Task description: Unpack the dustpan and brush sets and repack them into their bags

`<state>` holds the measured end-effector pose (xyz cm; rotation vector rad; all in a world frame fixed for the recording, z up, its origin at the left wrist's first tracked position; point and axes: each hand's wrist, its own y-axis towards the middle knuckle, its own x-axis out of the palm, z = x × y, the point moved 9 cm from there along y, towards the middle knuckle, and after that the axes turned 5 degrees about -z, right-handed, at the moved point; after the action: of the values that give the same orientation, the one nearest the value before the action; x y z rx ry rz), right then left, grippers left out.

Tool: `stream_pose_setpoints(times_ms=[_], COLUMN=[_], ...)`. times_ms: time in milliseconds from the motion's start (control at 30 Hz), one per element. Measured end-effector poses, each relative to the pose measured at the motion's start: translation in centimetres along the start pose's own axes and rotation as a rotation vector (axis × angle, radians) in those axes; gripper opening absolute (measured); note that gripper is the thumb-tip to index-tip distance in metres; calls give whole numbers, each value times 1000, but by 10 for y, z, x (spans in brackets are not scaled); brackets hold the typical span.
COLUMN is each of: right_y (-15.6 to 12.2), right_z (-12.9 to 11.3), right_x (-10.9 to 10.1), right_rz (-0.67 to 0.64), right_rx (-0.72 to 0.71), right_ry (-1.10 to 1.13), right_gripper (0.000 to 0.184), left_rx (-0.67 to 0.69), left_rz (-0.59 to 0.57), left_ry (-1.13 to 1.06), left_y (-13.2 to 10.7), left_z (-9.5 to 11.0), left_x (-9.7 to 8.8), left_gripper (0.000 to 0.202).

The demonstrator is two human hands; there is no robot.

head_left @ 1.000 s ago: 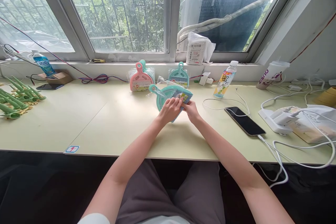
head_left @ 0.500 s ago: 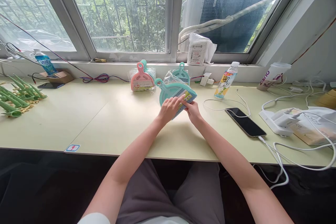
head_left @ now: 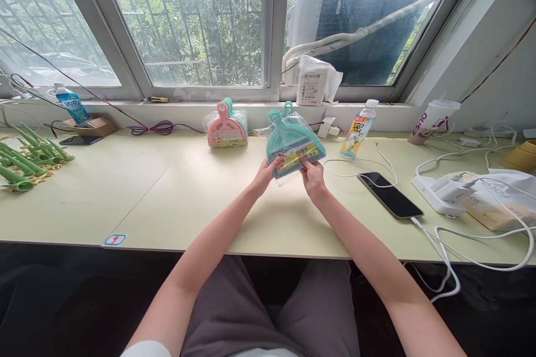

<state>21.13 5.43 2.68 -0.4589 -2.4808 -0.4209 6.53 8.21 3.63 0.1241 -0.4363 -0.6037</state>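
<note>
A teal mini dustpan and brush set in clear plastic, with a yellow label across its bristles, is held above the table between both hands. My left hand grips its lower left corner, thumb on the front. On the lower right edge, my right hand is closed with its thumb near the label. Just behind it, the handle of another teal set shows; the rest of that one is hidden. Further left stand a pink wrapped dustpan set and teal ones behind it, against the wall.
To the right are a drink bottle, a phone on a white cable, a power strip and a plastic cup. Green plastic pieces lie at the far left. A bundled cable runs along the wall.
The held dustpan set has turned from a tilt to facing me more squarely, its label now in full view. My left hand has moved from across its front to its lower left corner.
</note>
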Motion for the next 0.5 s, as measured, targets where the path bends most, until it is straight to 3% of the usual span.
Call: stream_pose_setpoints(times_ms=[133, 333, 400, 500], right_y=[5, 5, 3, 3], right_z=[-2, 6, 8, 7], right_x=[-10, 1, 4, 1], right_rz=[52, -51, -70, -39], right_rx=[-5, 66, 75, 60], right_ry=[18, -5, 3, 37], right_gripper=[39, 41, 41, 41], left_rx=[-162, 54, 22, -72], left_rz=[-161, 13, 27, -72], left_ry=[-16, -90, -97, -114], left_y=[-5, 1, 1, -1], left_z=[-14, 10, 7, -2], left_x=[19, -4, -7, 2], left_gripper=[46, 45, 44, 45])
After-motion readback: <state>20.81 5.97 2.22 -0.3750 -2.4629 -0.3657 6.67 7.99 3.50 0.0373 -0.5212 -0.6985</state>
